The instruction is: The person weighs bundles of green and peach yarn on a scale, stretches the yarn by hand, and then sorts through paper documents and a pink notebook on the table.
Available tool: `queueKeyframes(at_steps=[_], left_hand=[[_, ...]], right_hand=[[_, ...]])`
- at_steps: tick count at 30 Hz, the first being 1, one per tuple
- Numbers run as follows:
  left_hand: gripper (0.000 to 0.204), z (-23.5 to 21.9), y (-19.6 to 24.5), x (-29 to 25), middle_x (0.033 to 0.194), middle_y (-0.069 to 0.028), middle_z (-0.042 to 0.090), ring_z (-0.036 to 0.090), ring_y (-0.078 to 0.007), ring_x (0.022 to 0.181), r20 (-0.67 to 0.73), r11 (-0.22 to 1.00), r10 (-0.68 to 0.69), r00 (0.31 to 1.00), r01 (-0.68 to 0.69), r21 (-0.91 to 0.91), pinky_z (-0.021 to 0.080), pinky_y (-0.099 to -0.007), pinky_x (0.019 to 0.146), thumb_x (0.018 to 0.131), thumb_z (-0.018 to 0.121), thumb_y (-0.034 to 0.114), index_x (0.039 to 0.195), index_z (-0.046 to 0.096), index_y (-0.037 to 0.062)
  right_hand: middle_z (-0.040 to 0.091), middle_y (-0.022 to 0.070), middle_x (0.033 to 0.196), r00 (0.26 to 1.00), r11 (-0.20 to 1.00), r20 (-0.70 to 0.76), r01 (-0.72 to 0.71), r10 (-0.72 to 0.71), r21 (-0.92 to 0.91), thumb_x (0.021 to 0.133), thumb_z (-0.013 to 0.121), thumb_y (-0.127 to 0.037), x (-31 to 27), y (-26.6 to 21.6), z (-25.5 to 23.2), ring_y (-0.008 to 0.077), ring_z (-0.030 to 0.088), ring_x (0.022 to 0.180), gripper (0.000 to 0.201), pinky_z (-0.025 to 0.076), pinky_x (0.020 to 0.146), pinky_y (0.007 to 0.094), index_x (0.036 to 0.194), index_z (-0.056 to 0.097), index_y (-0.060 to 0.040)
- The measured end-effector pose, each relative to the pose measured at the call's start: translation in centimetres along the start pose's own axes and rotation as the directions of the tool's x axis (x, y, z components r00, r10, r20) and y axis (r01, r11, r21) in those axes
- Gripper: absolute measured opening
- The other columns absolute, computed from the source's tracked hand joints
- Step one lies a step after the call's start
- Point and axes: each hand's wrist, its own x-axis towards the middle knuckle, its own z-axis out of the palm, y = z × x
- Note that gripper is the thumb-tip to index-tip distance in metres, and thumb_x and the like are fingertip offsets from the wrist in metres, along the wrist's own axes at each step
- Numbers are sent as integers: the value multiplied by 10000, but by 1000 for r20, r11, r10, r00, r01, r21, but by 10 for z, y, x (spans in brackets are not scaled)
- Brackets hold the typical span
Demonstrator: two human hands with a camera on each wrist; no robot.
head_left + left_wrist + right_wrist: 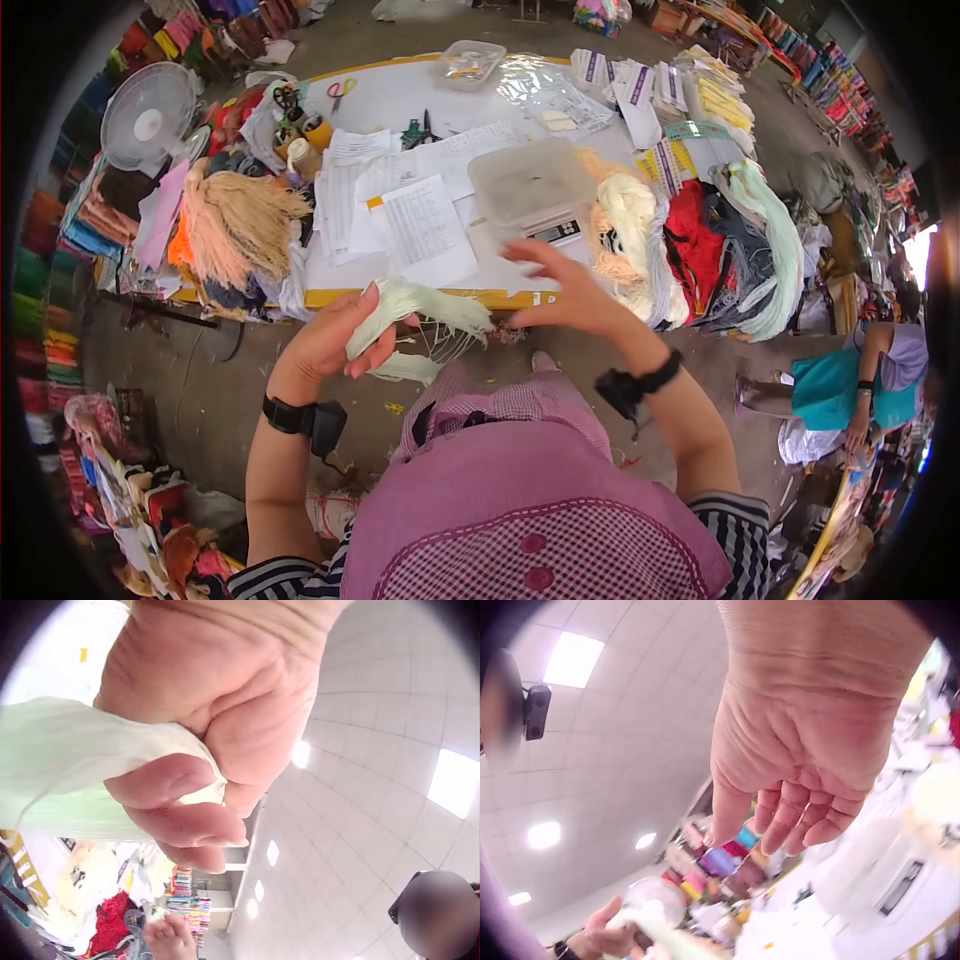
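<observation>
A hank of pale green yarn is gripped by my left hand in front of the table's near edge, with its loose strands pointing right. In the left wrist view the fingers curl round the yarn against the palm. To the right of the hank, my right hand is raised with its fingers apart and nothing in it. The right wrist view shows the bare palm and loosely bent fingers. Nearest to this hand are a digital scale and a clear plastic tub.
Printed sheets cover the middle of the white table. Peach and tan yarn is heaped at the left; cream hanks, red yarn and a mint hank lie at the right. Scissors and a fan are farther back. Another person stands at right.
</observation>
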Motion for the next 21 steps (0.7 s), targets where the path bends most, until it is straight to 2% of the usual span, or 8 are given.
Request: queueKeyframes(at_steps=[5,7,8,11,13,15,17,21], left_hand=[[707,-4,0,-29,554,-64,567,453,-89,335,101,986,121,987,-108,-126,352,-194,316,968,213,584,1076,582,-9],[744,-12,-1,-42,545,-69,566,451,-95,330,61,966,145,988,-128,-223,352,-196,316,956,199,608,1028,600,-15],[669,-17,2,-48,530,-61,556,451,-89,341,4,960,143,990,-137,-246,341,-202,313,984,234,555,951,623,11],[515,-34,-21,-40,548,-59,570,468,-85,364,-444,981,84,892,5,195,338,-203,316,998,324,426,878,630,29],[326,-25,-11,-45,700,-74,648,498,-85,394,-314,937,-67,947,168,306,343,-202,321,934,476,319,991,607,26],[438,2,13,-56,903,-80,685,525,-94,405,85,968,57,995,-76,241,355,-202,324,854,607,333,1152,545,18],[623,-12,15,-65,940,-91,679,517,-112,378,115,972,233,966,-236,18,354,-199,316,864,618,447,1304,465,33],[843,-22,8,-77,826,-63,637,593,-133,563,-410,785,511,755,-605,-135,501,-226,536,757,639,601,1376,420,73]], right_hand=[[568,82,1251,903,910,184,407,-389,-74,674,799,-230,82,-34,86,227,534,1150,763,418,982,330,1341,450,-105],[657,65,1046,762,993,647,-87,15,80,736,761,-211,107,-44,94,194,636,910,548,488,865,313,1215,549,-47],[663,47,759,769,944,635,-152,-73,292,801,702,-182,107,-49,94,130,619,659,299,501,727,273,1031,620,-9],[643,52,742,749,851,655,-278,-98,445,824,678,-177,118,-69,90,97,587,607,225,483,671,261,954,620,-3],[617,24,746,738,901,668,-225,-91,371,846,663,-158,126,-85,88,79,571,615,189,491,667,241,945,622,-2],[625,35,773,668,972,740,-109,-84,208,850,661,-164,136,-80,92,85,577,620,194,499,643,252,939,618,2],[590,50,636,631,874,757,-260,-167,410,913,582,-379,135,-57,108,111,578,578,402,485,545,272,878,635,19],[663,177,815,245,866,946,-402,-213,299,851,93,-751,123,-70,127,246,655,751,1005,532,681,354,1008,650,70]])
